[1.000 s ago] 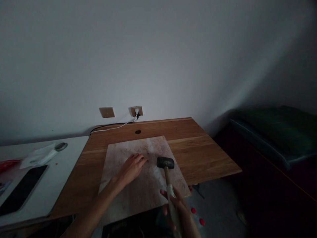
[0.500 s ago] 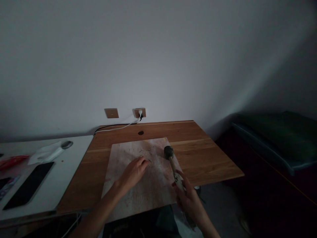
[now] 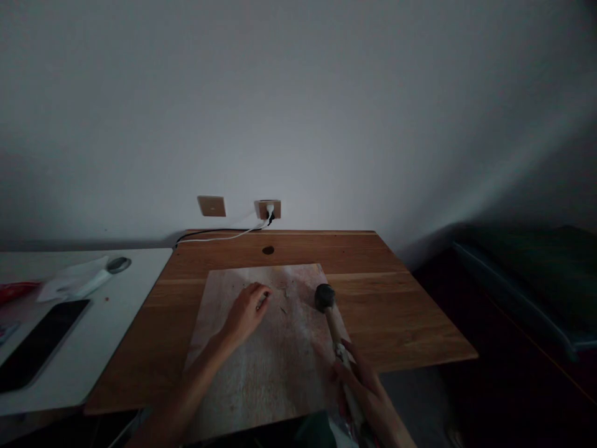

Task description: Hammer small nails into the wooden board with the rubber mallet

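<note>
My right hand (image 3: 362, 381) is wrapped around the handle of a mallet (image 3: 325, 298) with a dark, rounded head. Its head is over the right edge of a pale, worn board (image 3: 261, 379). To the left, my left hand (image 3: 246, 312) is above the board with its fingers curled together. Something small seems to show at its fingertips, too dim to name. A few tiny bits (image 3: 283, 292) lie on the board just right of those fingers.
The board lies on a wooden tabletop (image 3: 396, 317). On a white table (image 3: 107, 330) at left are a black phone (image 3: 41, 342), white paper (image 3: 74, 279), a round grey object (image 3: 118, 265) and something red (image 3: 16, 291). Cables (image 3: 219, 236) run to a wall socket (image 3: 276, 210).
My left hand has drawn leftward, uncovering the small bits on the board. The mallet in my right hand sits slightly lower and further right in view; the whole view has shifted a little.
</note>
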Tool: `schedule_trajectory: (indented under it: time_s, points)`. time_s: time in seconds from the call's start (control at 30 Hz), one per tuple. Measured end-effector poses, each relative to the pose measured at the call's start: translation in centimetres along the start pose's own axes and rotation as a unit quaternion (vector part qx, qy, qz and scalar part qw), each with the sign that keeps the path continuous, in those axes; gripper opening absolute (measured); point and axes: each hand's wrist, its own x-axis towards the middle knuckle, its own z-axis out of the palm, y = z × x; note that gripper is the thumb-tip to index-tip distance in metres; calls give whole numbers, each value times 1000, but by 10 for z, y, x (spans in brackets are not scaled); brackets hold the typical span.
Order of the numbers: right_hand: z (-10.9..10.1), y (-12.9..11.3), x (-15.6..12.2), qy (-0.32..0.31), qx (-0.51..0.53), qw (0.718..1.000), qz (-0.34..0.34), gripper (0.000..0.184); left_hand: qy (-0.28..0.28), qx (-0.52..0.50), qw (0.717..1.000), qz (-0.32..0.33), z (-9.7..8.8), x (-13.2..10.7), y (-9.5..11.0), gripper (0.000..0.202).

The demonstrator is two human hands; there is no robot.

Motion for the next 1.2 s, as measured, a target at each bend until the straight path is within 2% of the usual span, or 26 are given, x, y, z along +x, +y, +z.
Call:
schedule_trajectory:
  time_s: [0.13, 0.27, 0.33, 0.4, 0.47, 0.6, 0.7, 0.77, 0.83, 0.9, 1.03, 1.2]
  points:
    - [1, 1, 10, -10, -32, 999, -29, 81, -29, -20, 999, -31, -12, 8, -18, 17]
    - [-2, -2, 15, 29, -69, 996, -55, 75, -47, -16, 998, -42, -21, 3, -24, 18]
    - [1, -11, 17, 31, -76, 996, -39, 73, -50, -10, 997, -53, -22, -1, -26, 20]
    - [11, -24, 21, 8, -61, 998, -2, 76, -55, 5, 996, -66, -22, -3, -26, 25]
    - [26, -39, 29, -30, -29, 999, 7, 75, -70, 33, 994, -75, -22, -2, -24, 32]
    - [58, -61, 49, -121, -12, 991, -49, 40, -137, 90, 985, -58, -21, 9, -13, 48]
    - [70, -67, 57, -145, -15, 988, -58, 33, -192, 91, 977, -22, -23, 14, -4, 53]
    - [69, -66, 56, -152, -21, 987, -54, 33, -209, 86, 974, -10, -24, 12, 0, 55]
    - [62, -64, 49, -153, -26, 987, -44, 37, -205, 80, 975, -8, -27, 4, 0, 57]
    - [52, -59, 40, -143, -28, 989, -20, 53, -184, 75, 980, -21, -31, -6, -4, 57]
    - [38, -54, 26, -78, -20, 996, 34, 83, -144, 52, 987, -58, -35, -23, -15, 47]
    - [40, -59, 26, -44, -26, 999, 15, 90, -142, -12, 989, -38, -18, -18, -7, 48]
